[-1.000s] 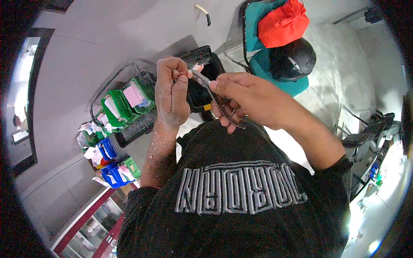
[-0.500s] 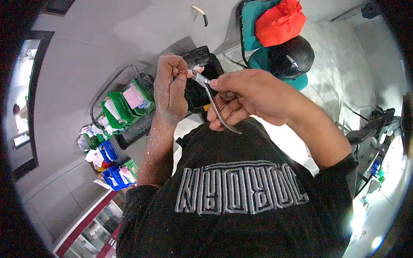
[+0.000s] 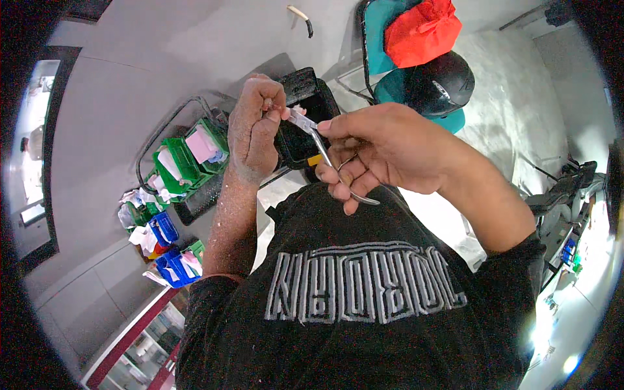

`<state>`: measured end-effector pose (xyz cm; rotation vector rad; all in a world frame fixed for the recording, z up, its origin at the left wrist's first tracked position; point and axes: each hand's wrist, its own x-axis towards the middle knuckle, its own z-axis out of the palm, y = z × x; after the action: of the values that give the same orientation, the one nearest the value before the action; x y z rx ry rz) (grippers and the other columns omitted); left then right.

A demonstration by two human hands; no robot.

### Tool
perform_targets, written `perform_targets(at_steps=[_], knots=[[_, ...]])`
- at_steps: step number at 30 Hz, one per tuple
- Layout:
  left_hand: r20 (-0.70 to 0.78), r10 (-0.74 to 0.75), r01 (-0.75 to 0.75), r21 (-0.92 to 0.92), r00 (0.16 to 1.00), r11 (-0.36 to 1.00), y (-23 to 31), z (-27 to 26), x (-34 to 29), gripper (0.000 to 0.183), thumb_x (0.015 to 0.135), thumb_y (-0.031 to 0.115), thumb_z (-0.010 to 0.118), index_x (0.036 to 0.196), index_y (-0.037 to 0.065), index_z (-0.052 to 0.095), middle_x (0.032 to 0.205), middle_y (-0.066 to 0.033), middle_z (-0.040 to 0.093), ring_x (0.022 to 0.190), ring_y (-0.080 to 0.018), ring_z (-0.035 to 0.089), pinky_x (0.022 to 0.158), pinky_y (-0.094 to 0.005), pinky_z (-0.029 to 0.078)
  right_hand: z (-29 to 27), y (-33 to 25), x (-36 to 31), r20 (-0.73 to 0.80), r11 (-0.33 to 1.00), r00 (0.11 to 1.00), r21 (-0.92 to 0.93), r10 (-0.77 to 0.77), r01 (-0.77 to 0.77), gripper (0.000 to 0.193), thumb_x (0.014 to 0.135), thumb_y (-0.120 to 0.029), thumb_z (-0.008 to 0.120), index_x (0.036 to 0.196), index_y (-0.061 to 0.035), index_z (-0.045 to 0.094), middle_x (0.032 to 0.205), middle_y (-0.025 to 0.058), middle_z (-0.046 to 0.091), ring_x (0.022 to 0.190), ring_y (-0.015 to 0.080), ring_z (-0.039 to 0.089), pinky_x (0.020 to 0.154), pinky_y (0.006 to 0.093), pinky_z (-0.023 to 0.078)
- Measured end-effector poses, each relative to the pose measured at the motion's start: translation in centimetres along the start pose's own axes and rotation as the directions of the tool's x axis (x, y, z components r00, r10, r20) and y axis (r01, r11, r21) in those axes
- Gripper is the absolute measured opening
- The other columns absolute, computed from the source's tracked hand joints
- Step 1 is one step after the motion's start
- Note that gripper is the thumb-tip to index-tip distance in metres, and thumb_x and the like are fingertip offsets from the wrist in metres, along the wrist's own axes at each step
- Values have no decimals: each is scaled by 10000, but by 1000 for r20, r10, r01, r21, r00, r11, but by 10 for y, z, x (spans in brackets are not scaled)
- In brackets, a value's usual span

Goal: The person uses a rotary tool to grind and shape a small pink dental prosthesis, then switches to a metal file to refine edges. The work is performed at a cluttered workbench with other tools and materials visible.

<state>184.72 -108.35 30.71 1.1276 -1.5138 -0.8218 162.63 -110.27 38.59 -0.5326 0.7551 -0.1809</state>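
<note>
Powdered with pale dust, my left hand (image 3: 255, 140) is closed in a pinch. What it grips is too small to make out, though a bit of pink shows at its fingertips. Metal pliers (image 3: 304, 121) are in my right hand (image 3: 396, 146), the thumb resting near their joint and the fingers around the handles. Their jaws point up and left and meet the left fingertips. One curved handle sticks out below my right fingers. Both hands are raised in front of my black shirt (image 3: 390, 338).
Beyond the hands stands a black bin (image 3: 300, 156). Green trays (image 3: 179, 170) and blue trays (image 3: 174, 265) with papers are at left. A black helmet (image 3: 448, 84) and a red bag (image 3: 426, 32) rest on teal chairs (image 3: 378, 39). A cabinet (image 3: 133, 348) is lower left.
The pliers' handles have swung slightly, their lower end now further right. My left hand has shifted a little, and my right fingers have moved on the handles.
</note>
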Motion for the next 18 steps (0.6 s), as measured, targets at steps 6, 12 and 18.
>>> perform_targets(at_steps=[6,12,18], knots=[[110,-11,49,-345,994,937,-5,7,10,205,828,254,481,817,53,439,754,-40,410,696,-178,378,673,-315,346,-7,20,2,180,952,983,294,31,-84,366,1053,-331,510,995,14,619,883,143,681,765,251,709,664,427,636],[324,-80,334,-927,943,169,-12,22,13,218,831,282,431,726,112,344,671,-22,320,675,-196,323,642,-352,303,10,30,-9,-163,975,961,-16,-221,222,406,1066,-358,486,1024,27,609,820,80,615,754,197,636,799,391,593],[461,-99,459,-792,882,402,0,17,13,353,925,406,464,722,142,350,664,21,337,597,-142,317,562,-304,260,2,27,-25,-51,482,914,-861,-401,163,386,1097,-324,480,1044,7,671,802,82,614,750,147,532,715,299,446]])
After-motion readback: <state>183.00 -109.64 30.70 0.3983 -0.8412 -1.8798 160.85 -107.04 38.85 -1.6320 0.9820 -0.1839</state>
